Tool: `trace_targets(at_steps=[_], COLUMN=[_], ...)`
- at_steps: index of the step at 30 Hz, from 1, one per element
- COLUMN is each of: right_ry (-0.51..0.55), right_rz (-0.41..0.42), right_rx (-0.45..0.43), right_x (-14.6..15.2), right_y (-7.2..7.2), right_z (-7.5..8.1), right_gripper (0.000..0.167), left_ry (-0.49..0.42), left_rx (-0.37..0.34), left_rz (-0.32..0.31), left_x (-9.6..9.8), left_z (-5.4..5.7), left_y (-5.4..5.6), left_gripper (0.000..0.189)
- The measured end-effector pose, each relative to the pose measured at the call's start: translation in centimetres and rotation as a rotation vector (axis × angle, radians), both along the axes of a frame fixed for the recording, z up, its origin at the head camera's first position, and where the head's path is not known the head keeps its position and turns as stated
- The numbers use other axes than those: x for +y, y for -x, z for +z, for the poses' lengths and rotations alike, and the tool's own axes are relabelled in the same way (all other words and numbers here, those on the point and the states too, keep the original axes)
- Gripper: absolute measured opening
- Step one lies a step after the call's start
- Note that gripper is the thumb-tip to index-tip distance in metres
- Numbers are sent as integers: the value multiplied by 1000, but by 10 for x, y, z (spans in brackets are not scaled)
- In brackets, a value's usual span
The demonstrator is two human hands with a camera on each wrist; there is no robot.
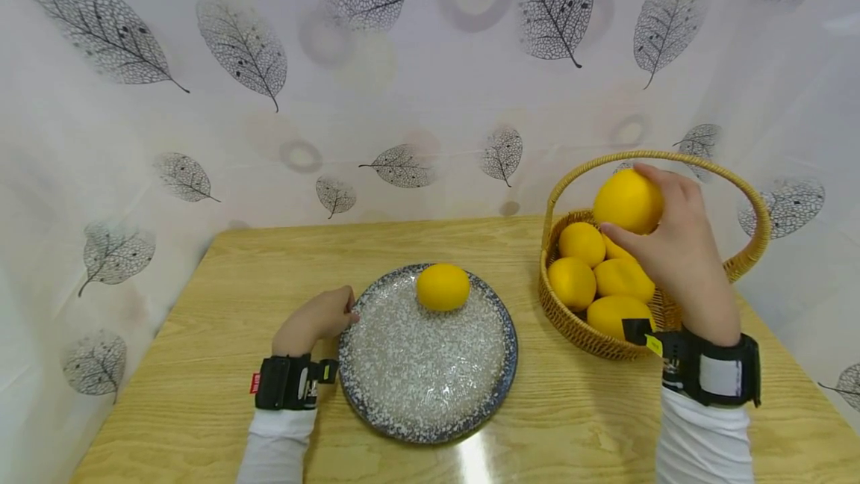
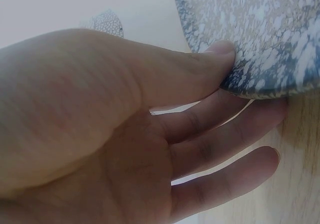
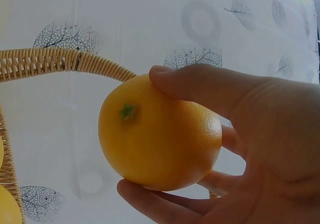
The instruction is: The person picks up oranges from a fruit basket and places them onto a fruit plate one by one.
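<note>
My right hand [image 1: 678,245] grips an orange [image 1: 628,202] above the wicker basket [image 1: 564,323], under its arched handle. The right wrist view shows the thumb over the top of the orange [image 3: 155,139], fingers beneath, and a green star-shaped stem mark. My left hand [image 1: 321,316] holds the left rim of a round speckled grey plate [image 1: 423,372] with a dark edge. In the left wrist view its thumb lies on the plate [image 2: 260,48] and fingers reach under the rim. A yellow oval fruit [image 1: 443,287] sits near the plate's back edge.
Several yellow fruits [image 1: 572,284] lie in the basket at the right, partly hidden by my right hand. The basket's handle [image 1: 645,156] arches high around that hand. Behind the wooden table [image 1: 282,260] hangs a pale leaf-patterned cloth [image 1: 416,81].
</note>
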State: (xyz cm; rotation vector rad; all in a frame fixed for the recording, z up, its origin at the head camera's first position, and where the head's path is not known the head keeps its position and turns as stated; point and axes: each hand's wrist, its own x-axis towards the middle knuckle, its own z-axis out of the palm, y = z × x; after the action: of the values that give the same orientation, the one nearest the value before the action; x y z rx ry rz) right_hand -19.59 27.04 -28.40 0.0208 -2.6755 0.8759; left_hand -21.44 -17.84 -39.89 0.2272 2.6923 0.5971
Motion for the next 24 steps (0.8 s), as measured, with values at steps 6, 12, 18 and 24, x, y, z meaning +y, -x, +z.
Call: trace_targets(at_steps=[6,12,18,24], right_ry=[-2,-4,-11,-16], right_rz=[20,54,94,137], right_rx=[8,30,81,96], right_x=[-9,-18,-28,-37], right_y=[-2,-4,-4,-4], right_z=[3,2,1,1], right_gripper=[88,86,86,85], left_ry=[-8,-8,-9,-12], left_rx=[-1,-3,-7,-12], left_rz=[-6,-2,1,-2], left_x=[0,0,0,0], left_z=[2,2,1,2], left_y=[-1,-1,-1,-1], left_gripper=[13,13,13,13])
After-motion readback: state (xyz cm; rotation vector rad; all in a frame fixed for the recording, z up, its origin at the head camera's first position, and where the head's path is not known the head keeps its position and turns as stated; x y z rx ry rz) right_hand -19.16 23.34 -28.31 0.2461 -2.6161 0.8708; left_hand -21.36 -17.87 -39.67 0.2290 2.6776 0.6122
